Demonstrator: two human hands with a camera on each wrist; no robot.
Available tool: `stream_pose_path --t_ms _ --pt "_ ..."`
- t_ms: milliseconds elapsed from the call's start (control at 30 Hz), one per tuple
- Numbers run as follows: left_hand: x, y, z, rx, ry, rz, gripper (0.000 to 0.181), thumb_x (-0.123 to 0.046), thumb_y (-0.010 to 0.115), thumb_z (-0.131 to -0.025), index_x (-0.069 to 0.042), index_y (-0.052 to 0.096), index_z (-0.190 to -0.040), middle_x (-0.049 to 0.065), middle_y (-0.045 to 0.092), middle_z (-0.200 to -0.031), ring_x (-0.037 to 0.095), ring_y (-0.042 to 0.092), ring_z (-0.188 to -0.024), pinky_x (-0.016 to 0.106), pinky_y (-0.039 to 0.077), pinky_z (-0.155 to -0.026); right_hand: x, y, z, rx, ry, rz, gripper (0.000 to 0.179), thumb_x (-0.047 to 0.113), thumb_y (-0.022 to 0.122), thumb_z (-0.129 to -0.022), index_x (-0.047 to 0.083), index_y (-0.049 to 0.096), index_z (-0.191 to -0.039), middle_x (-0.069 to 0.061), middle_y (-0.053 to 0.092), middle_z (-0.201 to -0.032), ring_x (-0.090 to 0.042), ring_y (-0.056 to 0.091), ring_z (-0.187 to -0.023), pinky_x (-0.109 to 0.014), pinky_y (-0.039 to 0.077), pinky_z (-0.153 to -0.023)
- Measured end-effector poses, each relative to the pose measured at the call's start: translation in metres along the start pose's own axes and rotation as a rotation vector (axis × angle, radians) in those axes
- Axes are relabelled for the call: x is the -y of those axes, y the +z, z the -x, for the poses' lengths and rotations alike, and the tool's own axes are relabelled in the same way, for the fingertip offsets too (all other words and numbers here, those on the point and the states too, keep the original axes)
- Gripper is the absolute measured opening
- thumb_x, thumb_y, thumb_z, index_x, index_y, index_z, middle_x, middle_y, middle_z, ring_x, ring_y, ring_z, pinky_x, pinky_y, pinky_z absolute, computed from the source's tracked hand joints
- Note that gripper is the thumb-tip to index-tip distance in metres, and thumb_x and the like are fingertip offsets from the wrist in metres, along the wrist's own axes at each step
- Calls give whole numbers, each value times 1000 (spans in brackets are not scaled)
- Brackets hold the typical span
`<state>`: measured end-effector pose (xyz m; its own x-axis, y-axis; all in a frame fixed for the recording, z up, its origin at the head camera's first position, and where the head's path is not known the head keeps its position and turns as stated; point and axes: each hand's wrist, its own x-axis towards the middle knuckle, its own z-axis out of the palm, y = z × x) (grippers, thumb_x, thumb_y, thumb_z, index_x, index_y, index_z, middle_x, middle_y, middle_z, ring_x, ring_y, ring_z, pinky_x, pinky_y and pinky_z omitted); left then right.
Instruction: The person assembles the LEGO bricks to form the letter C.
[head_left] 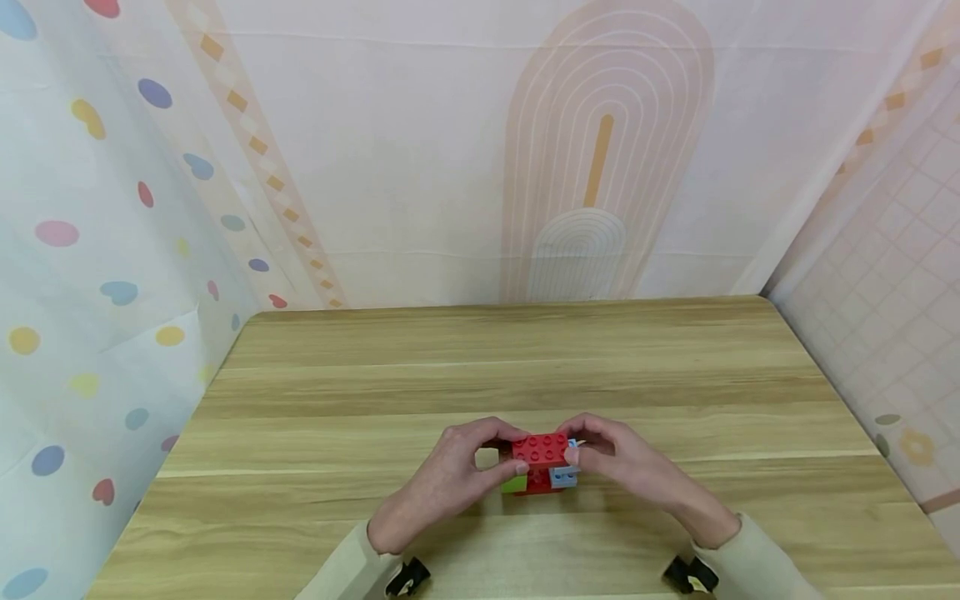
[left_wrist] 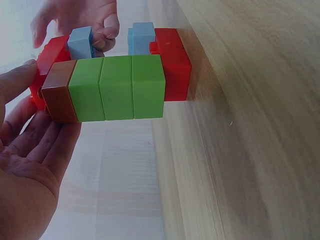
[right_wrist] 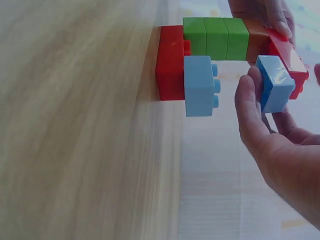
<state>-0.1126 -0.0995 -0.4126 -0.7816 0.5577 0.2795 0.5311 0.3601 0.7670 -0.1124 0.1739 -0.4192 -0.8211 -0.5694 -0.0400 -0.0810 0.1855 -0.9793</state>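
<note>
Both hands are at a small structure of toy building bricks near the front of the table. My left hand [head_left: 442, 479] grips the left end of the upper red brick [head_left: 540, 448] between thumb and fingers. With its fingertips, my right hand [head_left: 637, 462] pinches the upper light blue brick [right_wrist: 274, 82], which sits under the red brick's right end. Below, a red base brick [right_wrist: 170, 62] rests on the table. On its left rise stacked green bricks [left_wrist: 116, 87] topped by a brown brick [left_wrist: 60, 90]. A lower light blue brick [right_wrist: 198, 85] stands on its right, apart from the upper one.
The wooden table [head_left: 360, 375] extends around the structure on all sides. A patterned curtain [head_left: 390, 167] hangs behind its back edge, with more printed cloth at left and right. Dark straps [head_left: 407, 577] show at both wrists.
</note>
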Motion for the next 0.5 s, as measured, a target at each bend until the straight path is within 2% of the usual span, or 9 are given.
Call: stream_pose_path --t_ms 333,500 --pt "1 1 0 -11 27 9 25 -16 80 -93 -10 73 -116 -1 76 -109 9 69 -98 41 60 -88 4 0 -4 -26 75 -5 35 26 59 -106 -2 62 -126 -14 66 -116 -28 61 -106 -30 53 -92" --pt "0 1 -1 -14 39 12 26 -14 81 -91 -9 73 -115 0 76 -109 9 69 -98 33 60 -87 8 0 -6 -33 117 -37 36 24 62 -103 -4 62 -126 -13 66 -115 -26 60 -105 -31 52 -92"
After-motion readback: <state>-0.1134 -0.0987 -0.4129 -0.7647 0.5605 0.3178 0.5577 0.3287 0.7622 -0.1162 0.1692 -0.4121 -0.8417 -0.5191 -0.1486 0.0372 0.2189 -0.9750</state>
